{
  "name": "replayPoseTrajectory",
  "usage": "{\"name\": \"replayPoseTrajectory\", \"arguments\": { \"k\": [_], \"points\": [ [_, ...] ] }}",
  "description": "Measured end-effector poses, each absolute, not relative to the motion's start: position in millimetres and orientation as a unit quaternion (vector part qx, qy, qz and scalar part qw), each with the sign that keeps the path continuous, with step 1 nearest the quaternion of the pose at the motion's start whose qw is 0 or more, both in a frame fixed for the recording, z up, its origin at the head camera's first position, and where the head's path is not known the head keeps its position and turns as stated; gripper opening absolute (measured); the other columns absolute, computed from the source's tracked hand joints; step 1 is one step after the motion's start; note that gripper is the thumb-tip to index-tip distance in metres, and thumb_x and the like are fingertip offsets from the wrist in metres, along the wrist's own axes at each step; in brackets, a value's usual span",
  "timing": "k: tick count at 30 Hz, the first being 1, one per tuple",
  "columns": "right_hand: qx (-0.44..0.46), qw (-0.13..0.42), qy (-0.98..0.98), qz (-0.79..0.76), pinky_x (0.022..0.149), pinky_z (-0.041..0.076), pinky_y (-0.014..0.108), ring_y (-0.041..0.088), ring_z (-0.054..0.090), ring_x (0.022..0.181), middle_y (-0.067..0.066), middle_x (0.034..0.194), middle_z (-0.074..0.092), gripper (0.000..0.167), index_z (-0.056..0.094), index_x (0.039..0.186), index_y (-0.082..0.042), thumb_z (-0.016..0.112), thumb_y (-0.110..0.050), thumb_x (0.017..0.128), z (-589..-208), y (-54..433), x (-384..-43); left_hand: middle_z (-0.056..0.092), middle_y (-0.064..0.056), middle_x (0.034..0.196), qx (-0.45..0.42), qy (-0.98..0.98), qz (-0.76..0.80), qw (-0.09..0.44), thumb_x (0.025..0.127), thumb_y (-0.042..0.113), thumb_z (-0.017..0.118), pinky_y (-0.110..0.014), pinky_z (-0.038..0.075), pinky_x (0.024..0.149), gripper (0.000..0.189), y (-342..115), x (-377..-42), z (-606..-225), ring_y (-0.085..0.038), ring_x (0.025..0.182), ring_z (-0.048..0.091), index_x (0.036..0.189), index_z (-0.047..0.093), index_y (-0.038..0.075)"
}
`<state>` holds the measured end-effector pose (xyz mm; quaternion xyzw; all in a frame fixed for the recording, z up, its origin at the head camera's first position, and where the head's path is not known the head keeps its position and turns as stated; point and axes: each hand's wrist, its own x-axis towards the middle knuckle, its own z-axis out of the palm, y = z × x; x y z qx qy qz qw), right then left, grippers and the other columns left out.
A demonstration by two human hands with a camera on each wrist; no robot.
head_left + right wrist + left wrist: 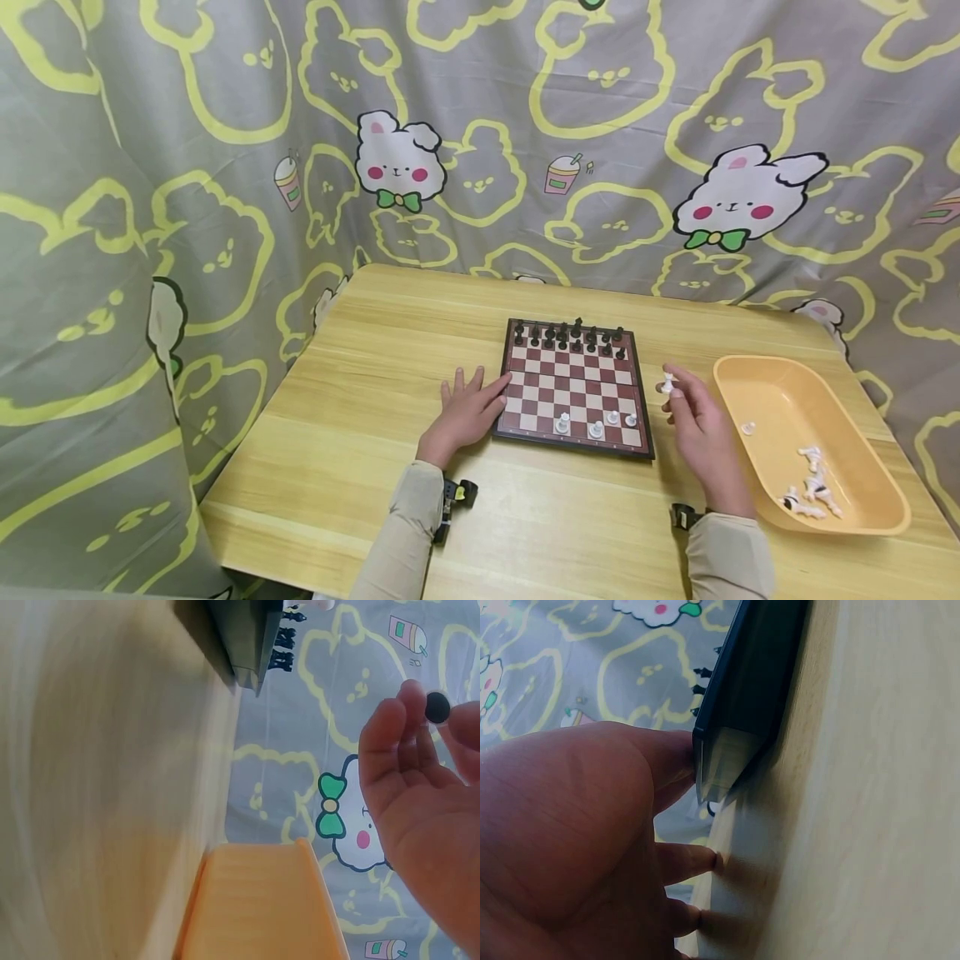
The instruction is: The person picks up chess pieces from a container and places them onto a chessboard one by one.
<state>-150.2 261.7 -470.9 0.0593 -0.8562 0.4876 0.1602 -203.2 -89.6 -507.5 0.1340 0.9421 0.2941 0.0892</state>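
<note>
A red-and-white chessboard (553,385) lies on the table. My left hand (465,412), fingers spread, rests at its left side with thumb and forefinger against the edge. In the left wrist view other fingertips (705,859) touch the wood. Between thumb and fingers my right hand (705,437) pinches a white chess piece (667,384), held up just right of the board. Its round dark base (437,708) faces the right wrist camera. Black chess pieces (563,337) fill the two far rows. Several white chess pieces (596,429) stand on the near rows, toward the right.
An orange plastic basin (847,417) stands right of my right hand, with several loose white pieces (813,479) lying in it and one small piece (747,428) nearer its left wall. The wooden table (337,425) ends at a patterned grey curtain (480,167) behind and left.
</note>
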Motion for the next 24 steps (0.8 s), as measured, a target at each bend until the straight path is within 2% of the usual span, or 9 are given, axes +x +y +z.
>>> {"name": "replayPoseTrajectory", "arguments": {
  "k": [4, 6, 9, 13, 18, 24],
  "points": [
    [0.055, 0.159, -0.845, 0.508, 0.075, 0.052, 0.016, 0.01, 0.061, 0.087, -0.004, 0.103, 0.062, 0.039, 0.05, 0.147, 0.0, 0.049, -0.006, 0.108, -473.2, 260.7, -151.5, 0.019, -0.023, 0.169, 0.133, 0.942, 0.295, 0.089, 0.112, 0.041, 0.037, -0.07, -0.007, 0.119, 0.05, -89.9, -202.9, -507.3, -0.054, 0.153, -0.004, 0.16, 0.04, 0.033],
    [0.05, 0.159, -0.839, 0.517, 0.075, 0.051, 0.015, 0.006, 0.061, 0.088, -0.007, 0.104, 0.063, 0.038, 0.051, 0.144, 0.002, 0.054, -0.004, 0.107, -474.1, 259.9, -152.2, 0.019, -0.022, 0.169, 0.133, 0.942, 0.295, 0.089, 0.112, 0.04, 0.037, -0.07, -0.007, 0.119, 0.05, -89.9, -203.0, -507.3, -0.054, 0.153, -0.004, 0.16, 0.041, 0.032],
    [0.041, 0.156, -0.835, 0.526, 0.078, 0.049, 0.012, 0.0, 0.061, 0.09, 0.002, 0.106, 0.066, 0.036, 0.052, 0.139, 0.005, 0.058, -0.003, 0.104, -475.0, 258.7, -152.9, 0.019, -0.022, 0.168, 0.134, 0.942, 0.294, 0.088, 0.112, 0.04, 0.038, -0.07, -0.007, 0.119, 0.049, -89.8, -202.7, -507.0, -0.054, 0.153, -0.003, 0.16, 0.041, 0.032],
    [0.022, 0.141, -0.841, 0.522, 0.079, 0.048, 0.012, -0.004, 0.061, 0.092, 0.019, 0.112, 0.07, 0.034, 0.054, 0.134, 0.004, 0.061, -0.009, 0.104, -473.5, 258.4, -152.0, 0.02, -0.023, 0.168, 0.136, 0.942, 0.293, 0.088, 0.112, 0.04, 0.038, -0.071, -0.007, 0.119, 0.049, -89.9, -202.6, -506.6, -0.054, 0.153, -0.003, 0.16, 0.041, 0.032],
    [-0.003, 0.137, -0.854, 0.501, 0.077, 0.048, 0.012, -0.006, 0.062, 0.09, 0.012, 0.107, 0.074, 0.033, 0.06, 0.13, 0.0, 0.064, -0.02, 0.105, -471.1, 258.6, -150.3, 0.02, -0.023, 0.168, 0.137, 0.943, 0.291, 0.089, 0.112, 0.04, 0.038, -0.071, -0.007, 0.119, 0.05, -89.7, -203.0, -507.1, -0.055, 0.153, -0.003, 0.16, 0.041, 0.031],
    [0.003, 0.147, -0.866, 0.479, 0.075, 0.046, 0.012, -0.004, 0.059, 0.087, 0.009, 0.103, 0.07, 0.027, 0.065, 0.12, 0.001, 0.068, -0.019, 0.102, -470.2, 258.0, -150.1, 0.019, -0.023, 0.168, 0.138, 0.943, 0.29, 0.089, 0.112, 0.04, 0.037, -0.07, -0.007, 0.119, 0.05, -89.5, -203.6, -507.3, -0.054, 0.153, -0.003, 0.161, 0.04, 0.032]
  ]
}}
